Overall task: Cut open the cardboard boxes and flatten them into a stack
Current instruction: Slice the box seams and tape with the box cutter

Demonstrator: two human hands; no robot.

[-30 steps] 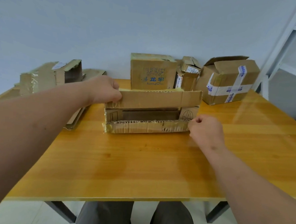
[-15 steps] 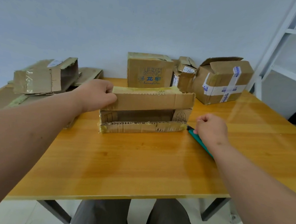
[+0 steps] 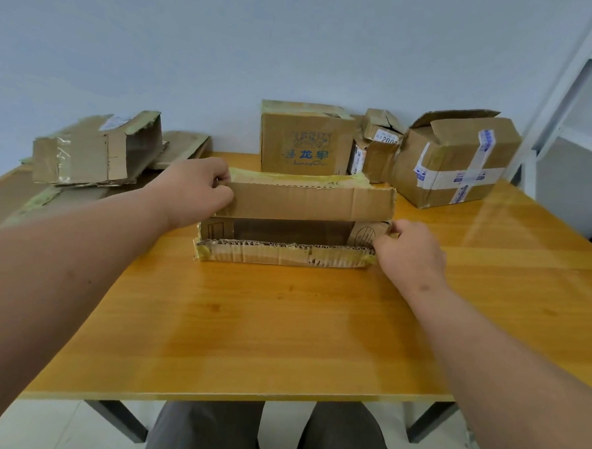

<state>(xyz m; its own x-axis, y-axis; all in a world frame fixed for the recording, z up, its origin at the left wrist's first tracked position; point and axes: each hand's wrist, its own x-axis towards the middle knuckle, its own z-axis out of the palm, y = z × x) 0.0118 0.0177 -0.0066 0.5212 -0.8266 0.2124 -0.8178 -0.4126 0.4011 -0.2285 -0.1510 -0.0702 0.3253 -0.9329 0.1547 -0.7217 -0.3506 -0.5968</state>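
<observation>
Cardboard boxes: the one I am working on, a long low box [image 3: 294,221], sits mid-table, open side facing me, near flap folded down. The wooden table [image 3: 282,326] carries everything.

Far left: a pile of flattened cardboard [image 3: 175,149] with one partly collapsed box [image 3: 93,148] lying on it. I judge this the stack begun, not finished.

Far right, against the wall: three boxes not yet dealt with. A taped box [image 3: 459,157] with blue-and-white tape and its top flaps loose; left of it a printed box [image 3: 306,139], sealed; between them a small crumpled box [image 3: 377,142].

My left hand [image 3: 193,191], grip closed on the left end of the long box's upper flap. My right hand [image 3: 409,254], fingers curled at the box's near right corner; they seem to pinch the end panel, though whether anything else is held I cannot tell.

Progress, my estimate: less than half done. This box still needs collapsing; three remain.
</observation>
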